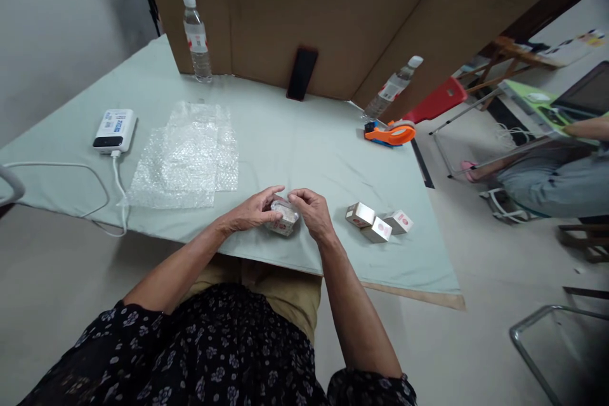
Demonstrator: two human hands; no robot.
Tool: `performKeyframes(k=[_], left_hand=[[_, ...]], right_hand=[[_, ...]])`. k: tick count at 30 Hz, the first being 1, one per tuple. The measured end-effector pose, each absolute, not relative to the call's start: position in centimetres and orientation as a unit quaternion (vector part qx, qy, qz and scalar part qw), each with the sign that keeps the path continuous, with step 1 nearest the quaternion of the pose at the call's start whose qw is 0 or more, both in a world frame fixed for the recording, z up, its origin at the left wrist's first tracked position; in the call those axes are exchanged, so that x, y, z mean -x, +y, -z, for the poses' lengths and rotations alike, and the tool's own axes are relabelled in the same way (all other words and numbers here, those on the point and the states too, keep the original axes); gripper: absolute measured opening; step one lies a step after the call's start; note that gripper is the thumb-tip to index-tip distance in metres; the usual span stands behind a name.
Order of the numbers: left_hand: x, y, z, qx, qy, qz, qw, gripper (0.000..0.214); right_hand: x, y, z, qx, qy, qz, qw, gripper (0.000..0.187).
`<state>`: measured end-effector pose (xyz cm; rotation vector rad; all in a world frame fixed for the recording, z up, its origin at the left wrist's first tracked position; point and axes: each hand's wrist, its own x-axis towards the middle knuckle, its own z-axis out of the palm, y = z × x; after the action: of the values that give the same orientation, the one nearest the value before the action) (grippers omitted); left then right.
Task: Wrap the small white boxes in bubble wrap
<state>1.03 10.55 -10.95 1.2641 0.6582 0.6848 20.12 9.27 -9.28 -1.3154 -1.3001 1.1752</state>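
Near the front edge of the table, a small box in bubble wrap (284,219) rests under my hands. My left hand (257,210) is closed around its left side, with the thumb across the front and the fingers behind. At the upper right of the wrapped box, my right hand (311,210) has its thumb and fingertips pinched together; whatever they hold is too small to make out. To the right stand three small cartons, a left one (360,214), a front one (378,229) and a right one (398,222). Flat sheets of bubble wrap (185,155) lie to the left.
An orange tape dispenser (392,134) sits at the right edge. Water bottles stand at the back left (196,41) and back right (392,89). A phone (302,73) leans on the cardboard panel (266,13). A white power bank (115,130) trails a cable. Another person sits at right.
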Motion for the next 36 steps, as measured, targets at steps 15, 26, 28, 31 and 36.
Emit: performKeyframes(k=[15,26,28,31,36], left_hand=[[-1.7,10.3,11.0,-0.639,0.349,-0.349,0.59,0.059],[-2.9,9.5,11.9,-0.632,0.404,-0.381,0.541,0.052],[-2.9,9.5,11.8,-0.634,0.411,-0.381,0.533,0.051],[-3.1,9.5,11.6,-0.646,0.424,-0.381,0.509,0.049],[-3.4,9.3,10.8,-0.682,0.465,-0.346,0.446,0.049]], right_hand=[[-20.2,9.4,8.2,0.521,-0.678,-0.333,0.397,0.018],[-21.2,6.2,8.4,0.495,-0.801,-0.191,0.278,0.03],[-21.3,5.4,8.7,0.489,-0.823,-0.147,0.248,0.051],[-21.0,5.0,9.1,0.501,-0.83,-0.097,0.226,0.056],[-21.0,5.5,9.1,0.501,-0.831,-0.08,0.228,0.045]])
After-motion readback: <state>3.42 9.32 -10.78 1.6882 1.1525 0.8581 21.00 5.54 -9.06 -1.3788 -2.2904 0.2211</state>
